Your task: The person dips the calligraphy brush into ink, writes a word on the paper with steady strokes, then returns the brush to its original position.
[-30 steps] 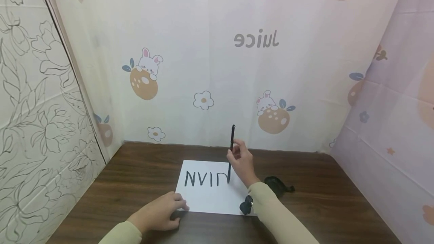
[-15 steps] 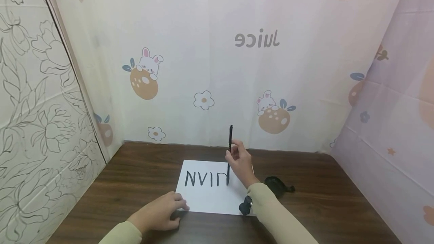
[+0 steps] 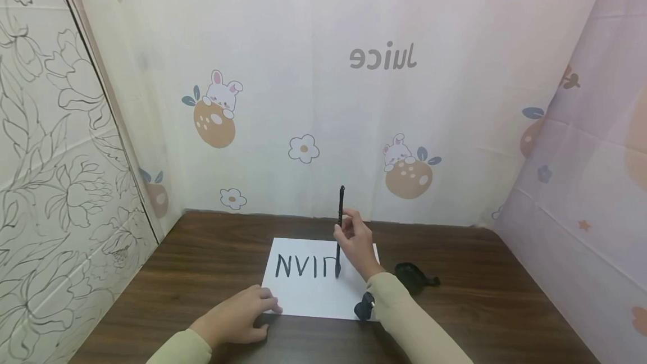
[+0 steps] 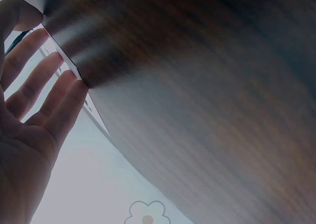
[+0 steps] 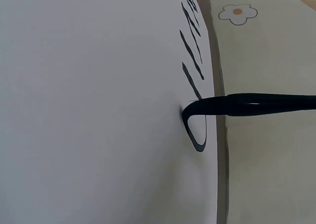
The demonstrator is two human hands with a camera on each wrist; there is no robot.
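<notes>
Head view: right hand point(image 3: 358, 245) is pinching the brush point(image 3: 341, 206) on paper point(image 3: 313, 299), left hand point(image 3: 240, 314) lying spread at its near-left corner; overpressing risks blotting

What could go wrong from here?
1. Blotting: the bristles of the brush bend against the paper, so extra pressure from the right hand could thicken or blot the stroke.
2. Paper shift: the left hand touches only the near-left part of the sheet, so a dragging stroke might turn it.
3. Bumped dish: the right sleeve appears close to the black dish; an outward swing might knock it.
</notes>
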